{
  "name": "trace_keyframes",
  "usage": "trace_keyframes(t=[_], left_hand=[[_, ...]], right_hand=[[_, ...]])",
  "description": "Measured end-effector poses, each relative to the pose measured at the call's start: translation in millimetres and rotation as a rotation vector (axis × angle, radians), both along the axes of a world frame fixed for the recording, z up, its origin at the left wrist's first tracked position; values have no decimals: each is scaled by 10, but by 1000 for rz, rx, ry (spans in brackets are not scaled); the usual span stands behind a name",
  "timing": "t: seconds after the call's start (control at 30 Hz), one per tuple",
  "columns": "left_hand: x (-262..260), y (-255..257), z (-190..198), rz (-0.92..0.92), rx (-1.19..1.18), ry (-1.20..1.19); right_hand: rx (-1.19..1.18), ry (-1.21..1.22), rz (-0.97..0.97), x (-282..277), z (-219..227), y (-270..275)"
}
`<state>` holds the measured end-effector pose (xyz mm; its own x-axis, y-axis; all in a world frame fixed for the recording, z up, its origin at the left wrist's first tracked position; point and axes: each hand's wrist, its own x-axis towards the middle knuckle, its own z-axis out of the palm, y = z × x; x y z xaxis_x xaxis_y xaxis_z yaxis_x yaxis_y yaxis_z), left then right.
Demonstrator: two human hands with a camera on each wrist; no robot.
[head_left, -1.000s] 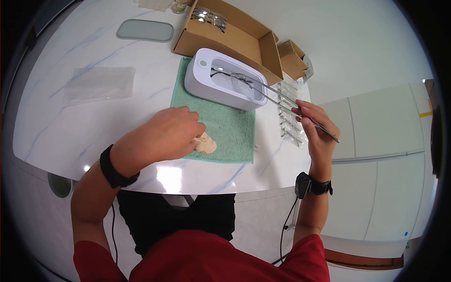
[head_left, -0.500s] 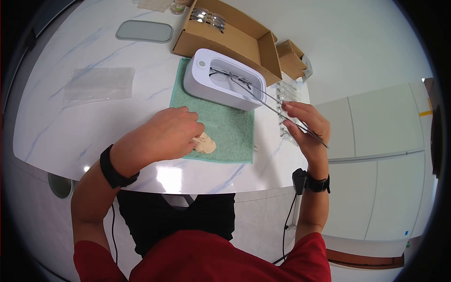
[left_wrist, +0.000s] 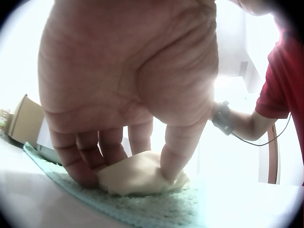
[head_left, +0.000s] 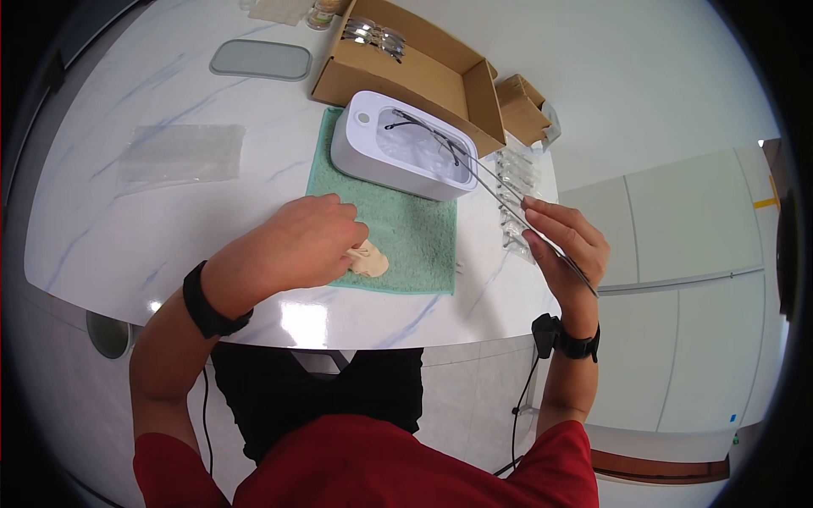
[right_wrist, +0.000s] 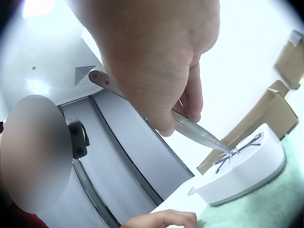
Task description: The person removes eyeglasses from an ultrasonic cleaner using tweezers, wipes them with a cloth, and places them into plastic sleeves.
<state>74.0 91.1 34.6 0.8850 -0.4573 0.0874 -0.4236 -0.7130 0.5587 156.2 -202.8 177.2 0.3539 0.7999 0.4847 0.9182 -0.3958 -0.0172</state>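
The person's right hand (head_left: 569, 241) pinches long metal tweezers (right_wrist: 194, 132) between thumb and fingers. The tips of the tweezers reach into the white tub (head_left: 373, 169) and meet the dark-armed glasses (right_wrist: 251, 143) near their middle; whether they clamp the frame, the pictures do not clearly show. The glasses lie tilted at the opening of the tub, which sits on a green towel (head_left: 415, 237).

The left hand (head_left: 301, 241) has its fingers bent down around a bunched cream cloth (head_left: 368, 261), holding it against the towel, on the person's side of the tub.

Beyond the tub on the white worktop (head_left: 93, 220), an open cardboard box (head_left: 339, 80) holds several pairs of spectacles (head_left: 373, 35) at its left end. A smaller box (head_left: 521, 114) stands to its right, near a row of clear packets (head_left: 517, 178). A gray oblong tray (head_left: 261, 61) and a flat clear bag (head_left: 182, 154) lie to the left.
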Motion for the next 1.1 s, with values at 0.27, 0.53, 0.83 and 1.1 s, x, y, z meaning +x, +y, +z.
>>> trace_keyframes(t=[0.27, 0.53, 0.83, 1.1], left_hand=[[4, -12, -34, 11, -11, -3], [2, -22, -39, 27, -11, 5], [21, -33, -50, 40, -29, 1], [22, -31, -72, 32, -46, -9]], right_hand=[[13, -38, 8, -126, 123, -96], [127, 16, -23, -583, 311, -525], [65, 171, 51, -783, 143, -671], [-111, 176, 34, -801, -25, -414]])
